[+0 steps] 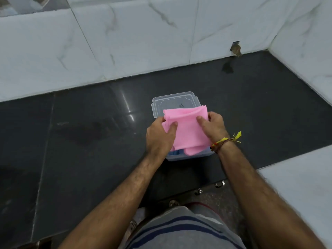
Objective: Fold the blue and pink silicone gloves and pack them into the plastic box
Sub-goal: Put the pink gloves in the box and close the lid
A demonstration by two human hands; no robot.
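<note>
A folded pink silicone glove (188, 130) is held over the clear plastic box (190, 156) on the dark counter. My left hand (159, 137) grips its left edge with the thumb on top. My right hand (213, 126) pinches its right side. Inside the box, under the pink glove, a bit of blue glove (177, 152) shows at the near left. A pink fingertip hangs down into the box. The box's clear lid (174, 103) lies just behind it, partly covered by the glove.
The dark polished counter (80, 133) runs left to right, backed by white marble wall tiles (125, 42). A small hole in the wall (235, 49) sits at the back right. A white ledge (296, 182) is at my near right.
</note>
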